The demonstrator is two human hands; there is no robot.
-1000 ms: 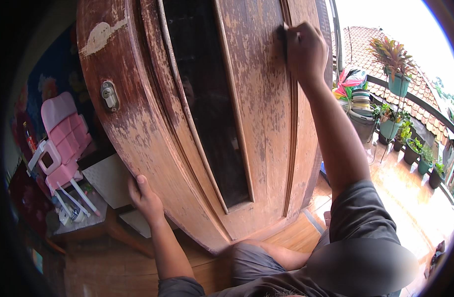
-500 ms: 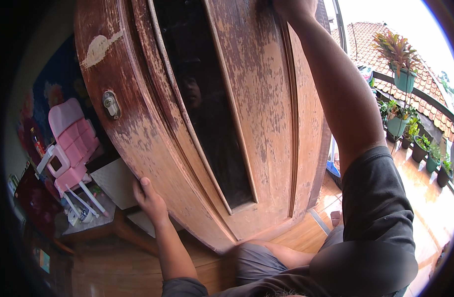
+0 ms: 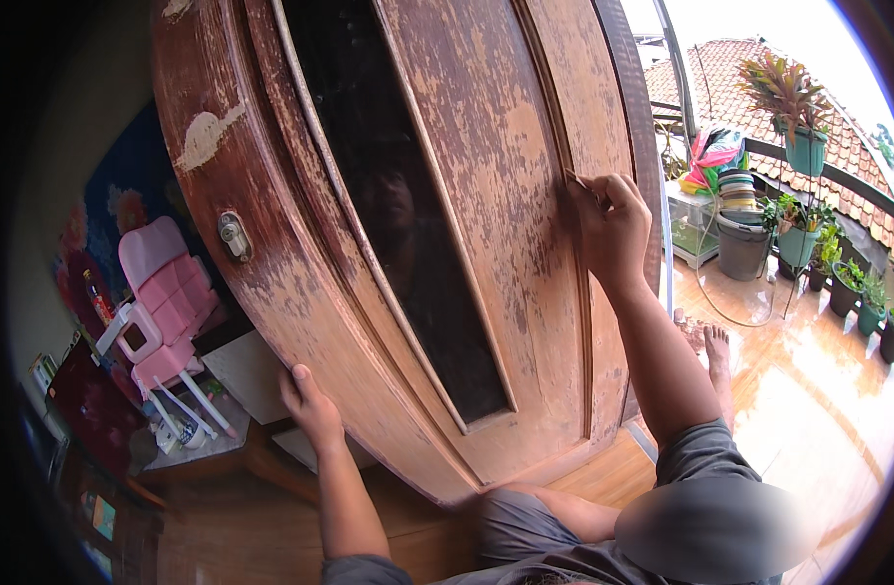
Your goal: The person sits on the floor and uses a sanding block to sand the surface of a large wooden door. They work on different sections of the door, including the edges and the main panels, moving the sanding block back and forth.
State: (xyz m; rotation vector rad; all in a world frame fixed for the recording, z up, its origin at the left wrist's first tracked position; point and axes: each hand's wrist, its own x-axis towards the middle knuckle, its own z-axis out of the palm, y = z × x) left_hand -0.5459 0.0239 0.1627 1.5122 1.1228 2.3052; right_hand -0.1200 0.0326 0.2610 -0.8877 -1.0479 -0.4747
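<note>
A wooden door (image 3: 486, 136) stands in front of me, its dark red-brown finish worn to pale wood in patches. A long dark glass panel (image 3: 388, 195) runs down it, and a metal lock (image 3: 234, 236) sits near its left edge. My left hand (image 3: 315, 409) grips that edge low down, thumb on the front face, the other fingers partly hidden behind. My right hand (image 3: 613, 229) is closed in a pinch at the groove right of the glass. A small, thin, brownish piece shows at its fingertips; its kind is unclear.
Behind the door at left, a pink folding high chair (image 3: 164, 292) stands by a wooden table. To the right, potted plants (image 3: 847, 288) line a balcony railing, with a grey bucket (image 3: 744, 244) and a hose nearby. My knee (image 3: 525, 522) is close under the door.
My right hand has come down from the upper part of the door to mid-height at the groove. My left hand keeps its hold on the edge; the view has shifted slightly.
</note>
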